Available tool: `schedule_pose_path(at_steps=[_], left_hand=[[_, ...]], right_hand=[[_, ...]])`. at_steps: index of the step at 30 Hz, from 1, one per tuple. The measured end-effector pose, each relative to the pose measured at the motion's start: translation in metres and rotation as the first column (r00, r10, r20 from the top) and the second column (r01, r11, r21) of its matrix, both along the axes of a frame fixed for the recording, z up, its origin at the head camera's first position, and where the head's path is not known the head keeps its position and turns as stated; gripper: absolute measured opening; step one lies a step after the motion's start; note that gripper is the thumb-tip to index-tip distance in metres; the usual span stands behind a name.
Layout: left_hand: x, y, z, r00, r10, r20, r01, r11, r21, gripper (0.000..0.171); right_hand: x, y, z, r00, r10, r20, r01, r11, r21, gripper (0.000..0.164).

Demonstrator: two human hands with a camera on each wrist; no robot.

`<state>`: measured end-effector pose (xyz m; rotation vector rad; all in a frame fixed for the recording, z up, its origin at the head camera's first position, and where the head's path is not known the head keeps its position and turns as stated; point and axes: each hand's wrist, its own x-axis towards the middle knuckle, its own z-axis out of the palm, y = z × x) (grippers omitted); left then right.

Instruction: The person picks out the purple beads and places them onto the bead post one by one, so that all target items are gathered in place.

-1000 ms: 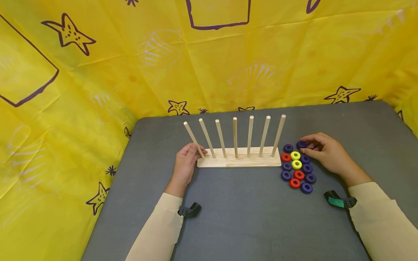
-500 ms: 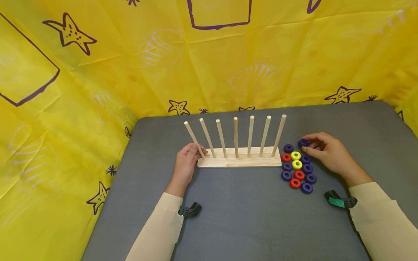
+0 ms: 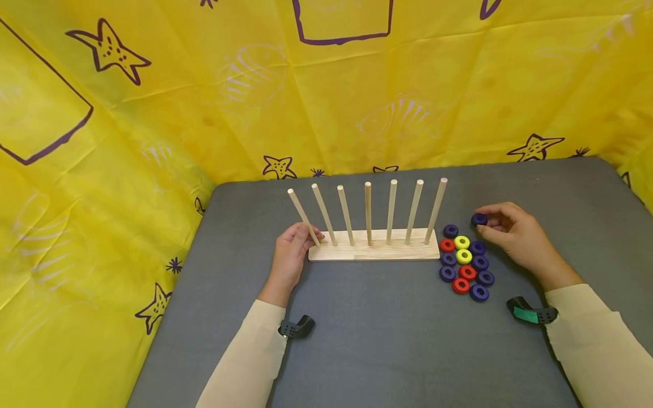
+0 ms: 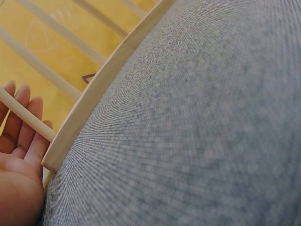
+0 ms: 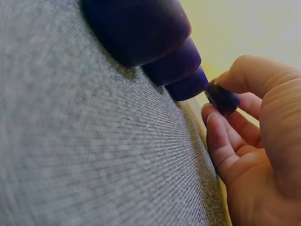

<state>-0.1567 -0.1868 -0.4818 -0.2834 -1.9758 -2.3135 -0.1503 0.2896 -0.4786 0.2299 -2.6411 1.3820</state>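
Note:
A wooden peg rack (image 3: 374,252), with several upright dowels along its flat base, stands on the grey table. My left hand (image 3: 289,255) holds its left end, thumb against the endmost peg (image 3: 304,217) and fingers behind it; in the left wrist view the fingers (image 4: 26,120) show behind that peg. At the right, my right hand (image 3: 515,235) pinches a dark purple ring (image 3: 479,219) between thumb and fingertips. The right wrist view shows this ring edge-on at the fingertips. Beside the rack's right end lie several purple rings (image 3: 480,263), red rings (image 3: 466,273) and yellow rings (image 3: 463,256).
The loose rings lie close together in rough columns between the rack and my right forearm. A yellow patterned cloth (image 3: 326,102) hangs behind and to the left of the table (image 3: 377,340). Dark bands (image 3: 530,313) sit on both wrists over the sleeves.
My right hand has drawn the purple ring slightly right and away from the other rings, toward the back of the table. The left hand and the rack stay in place.

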Motion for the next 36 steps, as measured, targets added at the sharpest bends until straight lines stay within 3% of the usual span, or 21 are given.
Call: schedule_pose_path(at_steps=[16, 36], left_hand=[[-0.001, 0.0, 0.003, 1.0, 0.007, -0.005, -0.007, 1.0, -0.014, 0.05], [-0.001, 0.0, 0.001, 1.0, 0.0, 0.008, 0.001, 1.0, -0.011, 0.049]], right_hand=[[0.0, -0.003, 0.008, 0.999, -0.033, 0.021, 0.032, 0.999, 0.014, 0.031], [0.005, -0.009, 0.014, 0.998, -0.035, -0.055, 0.035, 0.999, -0.001, 0.029]])
